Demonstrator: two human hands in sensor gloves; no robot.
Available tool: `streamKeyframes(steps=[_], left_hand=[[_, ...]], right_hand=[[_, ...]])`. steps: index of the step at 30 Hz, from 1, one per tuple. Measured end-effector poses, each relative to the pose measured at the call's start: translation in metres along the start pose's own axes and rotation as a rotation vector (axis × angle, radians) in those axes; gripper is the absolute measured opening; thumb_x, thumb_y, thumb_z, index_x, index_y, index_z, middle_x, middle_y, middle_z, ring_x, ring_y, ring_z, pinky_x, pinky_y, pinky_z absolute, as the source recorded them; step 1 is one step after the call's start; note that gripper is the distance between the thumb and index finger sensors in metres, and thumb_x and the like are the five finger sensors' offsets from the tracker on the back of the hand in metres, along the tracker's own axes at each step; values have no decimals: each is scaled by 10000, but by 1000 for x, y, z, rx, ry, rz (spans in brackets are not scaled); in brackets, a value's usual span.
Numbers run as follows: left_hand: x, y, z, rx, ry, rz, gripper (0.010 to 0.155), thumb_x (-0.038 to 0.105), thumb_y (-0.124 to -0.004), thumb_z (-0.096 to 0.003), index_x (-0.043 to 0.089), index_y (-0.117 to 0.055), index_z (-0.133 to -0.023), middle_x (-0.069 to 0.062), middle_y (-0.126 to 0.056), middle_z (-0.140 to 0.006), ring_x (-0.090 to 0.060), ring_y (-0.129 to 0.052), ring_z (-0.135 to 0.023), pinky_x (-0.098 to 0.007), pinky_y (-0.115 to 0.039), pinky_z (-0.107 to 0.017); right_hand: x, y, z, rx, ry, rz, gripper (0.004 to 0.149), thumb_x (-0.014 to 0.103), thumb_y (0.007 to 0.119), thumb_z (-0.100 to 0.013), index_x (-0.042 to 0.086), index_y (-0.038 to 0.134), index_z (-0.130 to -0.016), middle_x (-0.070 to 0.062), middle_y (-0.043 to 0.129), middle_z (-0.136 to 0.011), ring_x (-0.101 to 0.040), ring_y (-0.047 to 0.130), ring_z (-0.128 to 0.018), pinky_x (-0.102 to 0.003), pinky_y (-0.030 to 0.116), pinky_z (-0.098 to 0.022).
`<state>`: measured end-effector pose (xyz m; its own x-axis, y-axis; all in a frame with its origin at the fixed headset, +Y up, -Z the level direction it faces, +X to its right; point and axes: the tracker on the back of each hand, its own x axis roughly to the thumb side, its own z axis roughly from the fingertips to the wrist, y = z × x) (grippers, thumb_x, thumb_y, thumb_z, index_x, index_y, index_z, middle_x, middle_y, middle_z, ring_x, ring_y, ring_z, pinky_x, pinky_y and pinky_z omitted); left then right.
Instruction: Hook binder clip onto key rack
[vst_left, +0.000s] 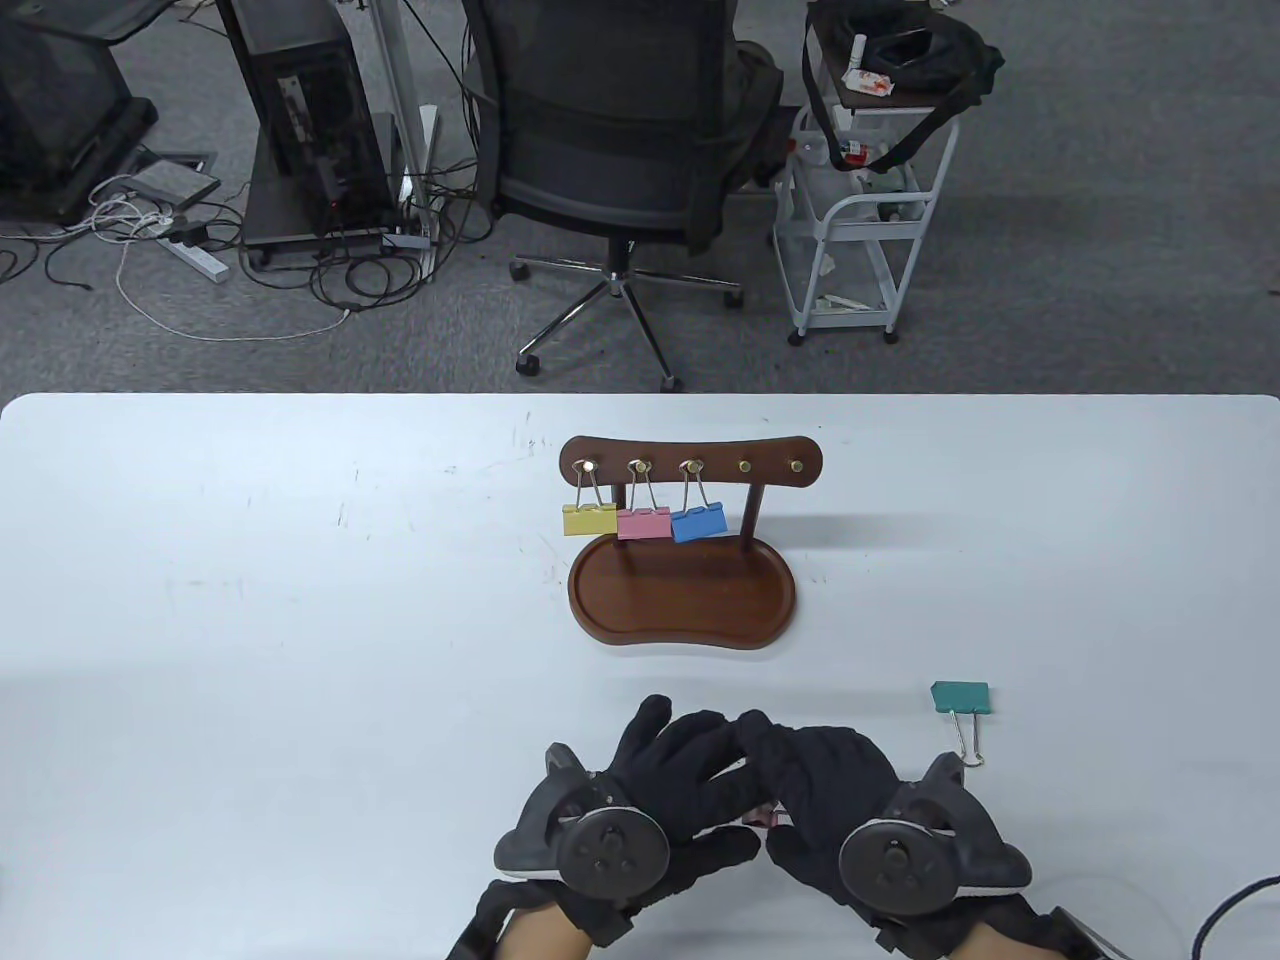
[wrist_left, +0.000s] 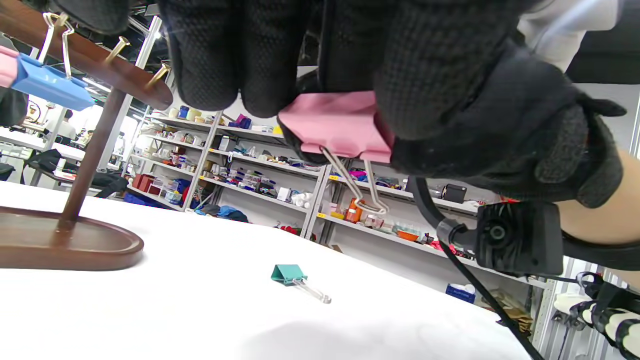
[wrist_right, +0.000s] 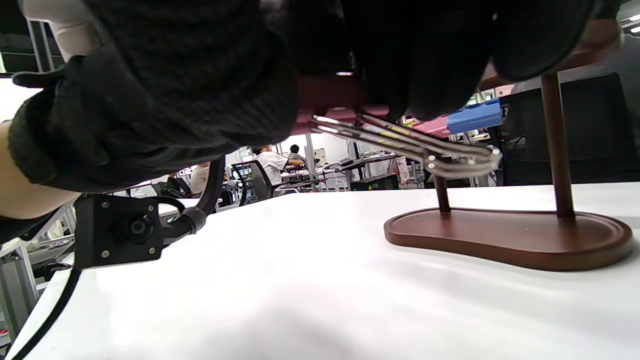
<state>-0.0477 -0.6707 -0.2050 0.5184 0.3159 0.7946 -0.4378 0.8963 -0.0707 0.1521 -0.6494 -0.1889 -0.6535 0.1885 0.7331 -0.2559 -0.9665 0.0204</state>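
Your left hand (vst_left: 668, 775) and right hand (vst_left: 820, 790) meet above the worktop (vst_left: 300, 600), fingers closed together on a pink binder clip (wrist_left: 336, 125) between them. The key rack (vst_left: 690, 540) stands beyond, three clips hung; a green binder clip (vst_left: 962, 700) lies right

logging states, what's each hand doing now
Left hand: grips the pink clip.
Right hand: also on that clip, fingers closed.
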Motion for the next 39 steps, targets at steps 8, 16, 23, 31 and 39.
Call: streamKeyframes(steps=[8,16,23,31,39], left_hand=[[4,0,-1,24,-20,9,689,442,-978,-439,155,-824,-1047,-264,-850,-1050,-525,-863,-957,-827,-498,-708],[8,4,0,83,-32,-45,687,448,-986,-425,153,-850,-1030,-265,-888,-1010,-506,-918,-903,-820,-529,-703],[1,11,6,154,1,-24,686,449,-983,-427,129,-859,-1021,-259,-891,-1001,-504,-923,-889,-817,-535,-703],[-5,17,12,238,92,-71,688,457,-972,-435,126,-852,-1026,-257,-891,-998,-499,-925,-884,-820,-542,-698],[-7,21,14,286,114,-81,680,472,-960,-446,126,-851,-1021,-256,-890,-992,-499,-928,-874,-820,-544,-694]], right_hand=[[9,-3,3,-11,-19,52,1017,340,932,-445,31,266,-1149,-328,724,-1014,-556,785,-835,-728,624,-615],[9,-5,5,-54,-3,55,1003,343,927,-450,37,282,-1154,-316,720,-1026,-551,782,-843,-725,620,-618],[2,-14,7,-126,81,-1,988,393,908,-470,47,298,-1166,-324,681,-1068,-575,741,-882,-726,596,-631],[-24,-25,16,-236,312,1,922,507,792,-537,66,309,-1187,-386,554,-1140,-651,613,-961,-740,534,-651],[-48,-21,25,-295,530,-51,853,530,725,-572,37,403,-1190,-391,546,-1142,-657,588,-961,-737,524,-646]])
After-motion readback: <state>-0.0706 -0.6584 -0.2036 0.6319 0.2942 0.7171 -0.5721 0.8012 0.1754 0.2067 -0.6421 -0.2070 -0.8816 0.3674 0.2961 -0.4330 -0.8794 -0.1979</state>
